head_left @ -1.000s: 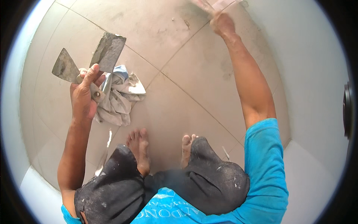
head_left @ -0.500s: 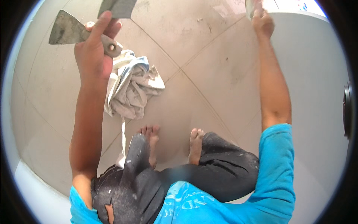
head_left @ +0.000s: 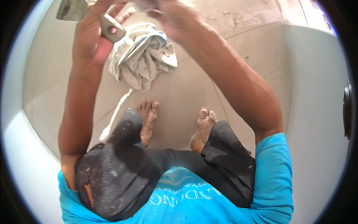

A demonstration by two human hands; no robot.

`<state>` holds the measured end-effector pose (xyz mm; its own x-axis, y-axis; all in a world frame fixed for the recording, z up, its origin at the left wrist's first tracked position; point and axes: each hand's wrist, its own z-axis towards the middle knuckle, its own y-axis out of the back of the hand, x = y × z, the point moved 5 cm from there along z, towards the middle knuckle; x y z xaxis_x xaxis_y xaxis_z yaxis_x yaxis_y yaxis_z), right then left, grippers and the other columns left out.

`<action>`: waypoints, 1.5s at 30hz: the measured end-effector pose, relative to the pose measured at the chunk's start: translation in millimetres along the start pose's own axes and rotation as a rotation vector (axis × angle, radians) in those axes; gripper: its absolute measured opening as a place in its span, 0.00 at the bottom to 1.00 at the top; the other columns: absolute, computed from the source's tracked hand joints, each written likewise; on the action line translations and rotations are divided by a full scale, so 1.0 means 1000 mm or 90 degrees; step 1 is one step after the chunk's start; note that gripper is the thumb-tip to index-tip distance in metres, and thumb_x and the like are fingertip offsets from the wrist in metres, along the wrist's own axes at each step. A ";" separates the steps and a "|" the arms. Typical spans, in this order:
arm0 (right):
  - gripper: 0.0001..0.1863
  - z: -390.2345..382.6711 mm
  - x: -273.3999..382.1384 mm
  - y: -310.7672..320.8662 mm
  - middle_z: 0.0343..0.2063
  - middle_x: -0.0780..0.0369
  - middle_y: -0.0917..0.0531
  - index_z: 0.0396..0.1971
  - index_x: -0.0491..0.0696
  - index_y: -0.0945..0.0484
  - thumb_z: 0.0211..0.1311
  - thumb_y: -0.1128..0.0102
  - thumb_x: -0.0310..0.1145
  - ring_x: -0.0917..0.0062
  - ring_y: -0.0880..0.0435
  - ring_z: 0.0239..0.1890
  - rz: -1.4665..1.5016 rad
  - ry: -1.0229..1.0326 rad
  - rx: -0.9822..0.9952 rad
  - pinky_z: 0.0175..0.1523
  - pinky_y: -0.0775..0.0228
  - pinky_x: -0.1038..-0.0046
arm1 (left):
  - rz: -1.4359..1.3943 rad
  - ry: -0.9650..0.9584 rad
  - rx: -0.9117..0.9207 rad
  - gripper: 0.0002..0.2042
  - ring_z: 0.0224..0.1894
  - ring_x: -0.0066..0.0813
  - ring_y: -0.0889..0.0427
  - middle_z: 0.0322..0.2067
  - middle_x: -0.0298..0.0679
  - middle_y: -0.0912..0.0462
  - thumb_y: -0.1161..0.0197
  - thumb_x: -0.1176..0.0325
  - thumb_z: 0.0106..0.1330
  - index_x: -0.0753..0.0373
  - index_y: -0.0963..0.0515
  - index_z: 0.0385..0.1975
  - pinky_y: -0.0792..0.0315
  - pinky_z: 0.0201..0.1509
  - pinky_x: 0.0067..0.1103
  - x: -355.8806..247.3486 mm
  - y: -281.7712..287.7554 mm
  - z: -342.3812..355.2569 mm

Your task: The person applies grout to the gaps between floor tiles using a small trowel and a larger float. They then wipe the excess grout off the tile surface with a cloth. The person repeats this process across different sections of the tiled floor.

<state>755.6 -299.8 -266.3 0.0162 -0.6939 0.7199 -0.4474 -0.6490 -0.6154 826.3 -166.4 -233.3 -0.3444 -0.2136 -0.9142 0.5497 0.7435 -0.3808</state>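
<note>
My left hand (head_left: 91,41), at the upper left, is closed round a putty knife. The putty knife's handle (head_left: 112,29), with a hole near its end, sticks out past my palm, and its grey blade (head_left: 72,9) points left, partly cut off by the upper edge. My right hand (head_left: 173,18) reaches across close to the left one at the top. Motion smears its fingers, and a blurred greyish thing (head_left: 145,4) shows between the two hands; what it is, and whether the right hand grips it, cannot be made out.
A crumpled off-white cloth (head_left: 145,59) lies on the tiled floor (head_left: 175,97) below my hands, beyond my bare feet. A narrow pale strip (head_left: 115,115) lies by my left knee. Pale smooth surfaces (head_left: 317,93) curve along the right and left sides.
My right hand has swung from the far right over to my left hand. The second flat grey blade above my left hand no longer shows. The view has shifted, bringing the cloth higher.
</note>
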 end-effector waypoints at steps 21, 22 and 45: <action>0.21 0.077 -0.139 0.031 0.41 0.54 0.17 0.51 0.48 0.24 0.57 0.41 0.38 0.63 0.17 0.42 -1.224 0.382 0.373 0.48 0.26 0.64 | 0.157 -0.048 -0.927 0.18 0.58 0.25 0.30 0.56 0.40 0.30 0.43 0.62 0.69 0.64 0.29 0.55 0.34 0.64 0.24 -0.057 0.056 -0.478; 0.21 0.082 -0.122 0.029 0.41 0.54 0.17 0.51 0.48 0.24 0.57 0.41 0.38 0.63 0.17 0.42 -1.214 0.393 0.332 0.48 0.26 0.64 | 0.189 -0.033 -0.957 0.18 0.57 0.24 0.30 0.55 0.38 0.29 0.43 0.62 0.69 0.64 0.29 0.55 0.33 0.62 0.24 -0.067 0.055 -0.507; 0.22 -0.282 -0.307 -0.192 0.43 0.54 0.18 0.50 0.46 0.24 0.53 0.38 0.34 0.62 0.18 0.43 -0.650 -0.099 0.990 0.48 0.26 0.63 | 0.020 -0.237 -1.409 0.12 0.49 0.26 0.26 0.45 0.36 0.25 0.42 0.64 0.69 0.61 0.28 0.46 0.32 0.55 0.25 -0.038 -0.083 -0.801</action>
<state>584.1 126.3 -278.4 -0.1713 0.1362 0.9758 0.8988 -0.3841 0.2114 184.0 287.5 -56.1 -0.0957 -0.0659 -0.9932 -0.9954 0.0055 0.0955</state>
